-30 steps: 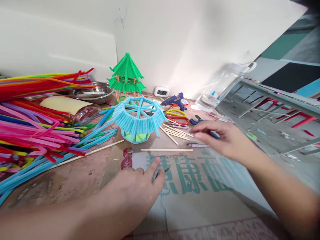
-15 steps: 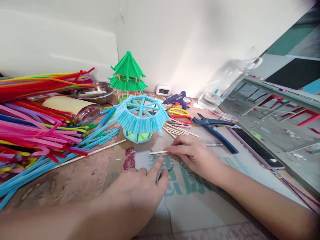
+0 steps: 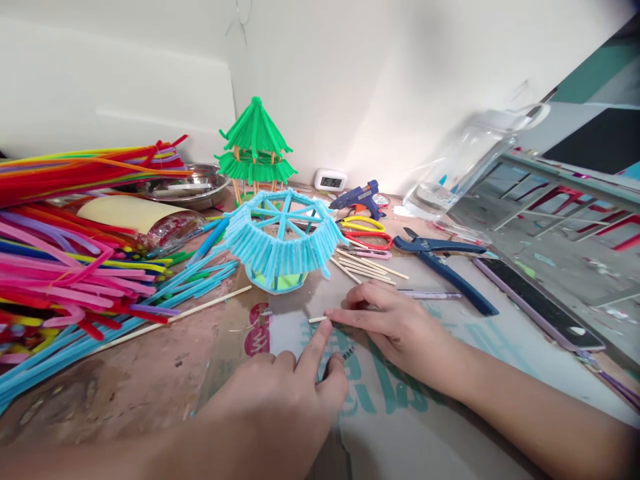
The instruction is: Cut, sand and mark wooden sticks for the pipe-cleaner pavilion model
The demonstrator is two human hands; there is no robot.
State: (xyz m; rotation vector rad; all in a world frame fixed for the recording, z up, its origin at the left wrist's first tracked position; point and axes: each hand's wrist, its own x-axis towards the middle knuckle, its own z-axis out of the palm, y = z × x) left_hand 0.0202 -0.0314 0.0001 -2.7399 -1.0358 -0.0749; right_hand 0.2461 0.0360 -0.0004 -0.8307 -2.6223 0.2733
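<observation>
My right hand lies flat on the printed cardboard sheet, its fingers pressing on a thin wooden stick whose left end pokes out. My left hand rests just in front, forefinger stretched toward that stick end, with a small dark piece at its thumb tip. A blue pipe-cleaner roof model stands right behind the hands. Further back is a green pipe-cleaner pagoda.
A big heap of coloured pipe cleaners fills the left. Loose sticks, blue pliers, scissors, a blue glue gun, a phone, a clear jar and a metal bowl lie around.
My right hand came back from the tools on the right, dropped onto the long stick and slid it nearer. My left forefinger has moved up to the stick's end.
</observation>
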